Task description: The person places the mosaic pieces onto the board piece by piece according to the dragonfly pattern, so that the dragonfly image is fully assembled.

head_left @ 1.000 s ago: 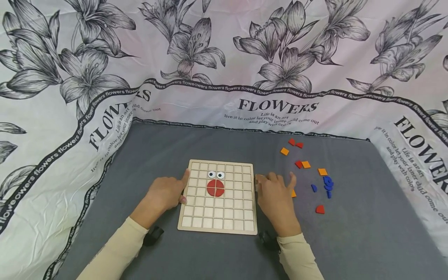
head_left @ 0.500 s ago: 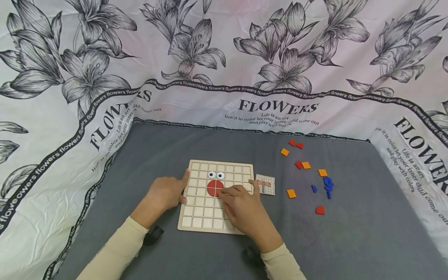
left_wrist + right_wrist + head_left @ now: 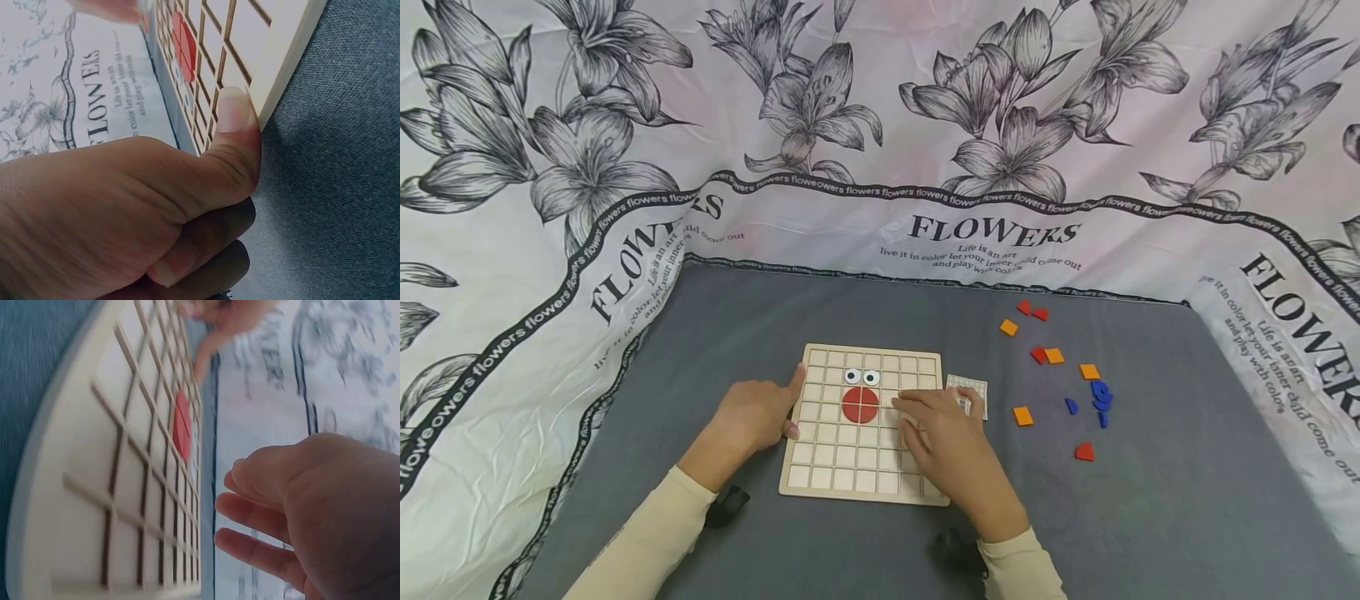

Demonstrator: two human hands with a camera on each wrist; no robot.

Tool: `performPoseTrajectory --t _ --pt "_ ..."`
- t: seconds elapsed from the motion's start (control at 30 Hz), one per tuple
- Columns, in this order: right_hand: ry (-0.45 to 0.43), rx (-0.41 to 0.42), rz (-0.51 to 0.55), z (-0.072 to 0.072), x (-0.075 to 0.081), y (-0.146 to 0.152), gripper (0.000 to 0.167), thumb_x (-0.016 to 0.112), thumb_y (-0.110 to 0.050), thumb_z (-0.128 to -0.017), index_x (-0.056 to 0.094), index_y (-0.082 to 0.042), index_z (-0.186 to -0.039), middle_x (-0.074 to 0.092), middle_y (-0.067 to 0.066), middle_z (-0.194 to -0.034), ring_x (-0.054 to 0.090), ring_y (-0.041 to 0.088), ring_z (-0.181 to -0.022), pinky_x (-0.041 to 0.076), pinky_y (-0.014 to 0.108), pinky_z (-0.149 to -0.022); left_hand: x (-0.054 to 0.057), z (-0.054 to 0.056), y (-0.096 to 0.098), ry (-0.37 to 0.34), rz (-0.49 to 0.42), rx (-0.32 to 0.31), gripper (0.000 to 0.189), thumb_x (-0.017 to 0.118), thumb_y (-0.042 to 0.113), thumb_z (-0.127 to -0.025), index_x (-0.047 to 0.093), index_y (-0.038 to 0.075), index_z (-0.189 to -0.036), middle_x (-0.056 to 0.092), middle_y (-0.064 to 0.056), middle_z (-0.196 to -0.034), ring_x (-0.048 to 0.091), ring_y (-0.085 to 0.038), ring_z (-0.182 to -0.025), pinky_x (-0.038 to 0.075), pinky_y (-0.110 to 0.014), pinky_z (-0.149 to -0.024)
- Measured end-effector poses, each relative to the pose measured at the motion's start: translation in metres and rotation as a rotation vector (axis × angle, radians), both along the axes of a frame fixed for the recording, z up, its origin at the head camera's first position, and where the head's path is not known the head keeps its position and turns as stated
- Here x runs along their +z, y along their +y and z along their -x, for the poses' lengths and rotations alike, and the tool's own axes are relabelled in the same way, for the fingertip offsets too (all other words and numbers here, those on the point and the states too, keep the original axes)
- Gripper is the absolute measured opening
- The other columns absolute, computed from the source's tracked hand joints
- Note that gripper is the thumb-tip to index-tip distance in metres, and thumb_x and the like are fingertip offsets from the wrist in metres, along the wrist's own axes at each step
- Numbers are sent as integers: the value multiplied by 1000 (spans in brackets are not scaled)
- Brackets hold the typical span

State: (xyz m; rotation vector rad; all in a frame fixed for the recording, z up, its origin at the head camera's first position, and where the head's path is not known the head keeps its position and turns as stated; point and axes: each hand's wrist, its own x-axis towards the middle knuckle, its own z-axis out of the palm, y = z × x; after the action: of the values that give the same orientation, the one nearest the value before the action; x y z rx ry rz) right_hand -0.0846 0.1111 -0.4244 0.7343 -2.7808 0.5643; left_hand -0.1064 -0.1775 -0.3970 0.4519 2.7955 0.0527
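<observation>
The wooden grid board (image 3: 823, 455) lies flat near the middle of the grey tabletop (image 3: 737, 321), carrying a red circle of four pieces (image 3: 852, 397) and, just beyond it, two eye discs (image 3: 852, 377). The person's left hand (image 3: 758, 414) rests thumb and straight index against the board's left edge, its other fingers curled on nothing. The right hand (image 3: 951, 433) hovers over the board's right half, fingers loosely spread with nothing seen in them, partly covering a small card (image 3: 977, 387) beside the right edge. The red circle appears to stand proud of the grid, so a low sweep of the right fingers could catch its rim and tip a piece out. Should the left hand let go, a sideways push might skid the board into the card. Toward the tabletop's right edge, the blue pieces (image 3: 1101, 396) lie bunched, and a hasty pinch could lift two or scatter them; the orange square (image 3: 1022, 416) nearer the board should be simpler to grasp.
</observation>
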Motion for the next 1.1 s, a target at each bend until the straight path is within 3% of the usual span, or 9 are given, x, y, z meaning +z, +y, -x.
performPoseTrajectory --t 0.27,0.57,0.63,0.87,1.1 --pt "-13 -204 168 6 3 59 20 72 -13 -102 79 -12 -120 77 8 -118 69 33 -110 29 65 -102 -2 -1 -2 -28 -6 12 92 78 38 -92 35 3 -165 51 -4 -58 48 -19 -55 39 -35 -54" --pt "-29 -390 179 20 11 123 24 68 -12 -103 76 -4 -125 76 21 -117 69 42 -105 33 66 -88 -2 -3 -4 -19 -20 8 91 78 38 -92 36 3 -165 51 -4 -58 48 -19 -55 39 -35 -54" --pt "-43 -384 158 23 12 136 26 67 -12 -103 75 -3 -127 74 23 -121 67 46 -109 33 67 -86 -2 -2 -4 -19 -22 6 91 78 39 -92 36 4 -165 51 -3 -59 49 -19 -56 41 -36 -55" --pt "-103 -242 73 21 8 164 32 73 -13 -101 73 -3 -131 71 24 -130 63 50 -122 47 71 -97 -3 -1 -2 -19 -12 11 91 78 39 -92 35 4 -165 51 -4 -58 48 -19 -55 41 -36 -54" --pt "-109 -145 -7 13 -4 161 41 84 -16 -92 76 -17 -132 73 11 -132 59 38 -129 33 71 -97 -3 0 -3 -6 -5 8 92 79 39 -91 36 4 -165 51 -3 -58 48 -19 -56 42 -36 -54"
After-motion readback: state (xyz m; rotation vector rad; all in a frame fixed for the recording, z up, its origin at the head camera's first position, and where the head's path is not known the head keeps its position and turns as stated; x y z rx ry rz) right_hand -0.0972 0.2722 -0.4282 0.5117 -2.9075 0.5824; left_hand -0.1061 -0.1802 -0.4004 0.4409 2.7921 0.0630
